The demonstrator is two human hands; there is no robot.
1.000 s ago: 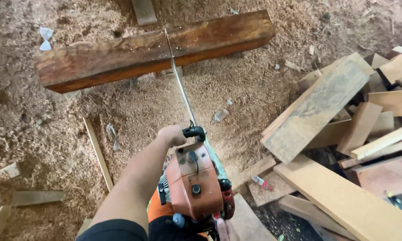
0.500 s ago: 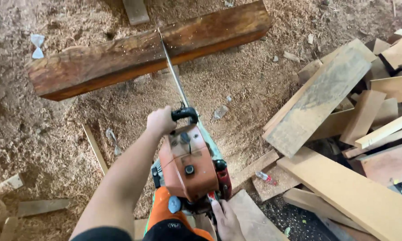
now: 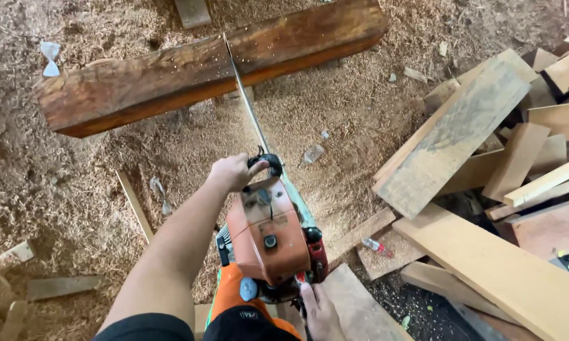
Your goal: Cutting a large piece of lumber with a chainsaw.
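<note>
Left hand: our left hand (image 3: 232,172) is closed around the black front handle (image 3: 266,160) of the chainsaw (image 3: 268,237), knuckles up, forearm running back toward our body.

Right hand: our right hand (image 3: 319,312) sits at the rear of the saw, fingers wrapped on the rear grip under the orange housing; it is shut on the grip, though whether a finger presses the trigger we cannot tell.

Chainsaw: orange body just behind and right of the left hand, its guide bar (image 3: 245,104) reaching straight ahead, away from us.

Beam: the dark squared timber beam (image 3: 189,69) lies on the sawdust floor (image 3: 63,183) well ahead of the left hand.

Key relation: the beam's long axis runs left to right, its right end tilted slightly farther from us, and the bar crosses it almost squarely; the bar tip meets the beam's top face near its middle, where a thin kerf line shows.

Nearer hand: the left hand is nearer the beam; the right trails behind the saw body.

Right of the hands: a loose heap of pale boards and offcuts (image 3: 486,164).

Left of the hands: a thin wooden strip (image 3: 135,205) lies on the sawdust, near the left forearm.
</note>
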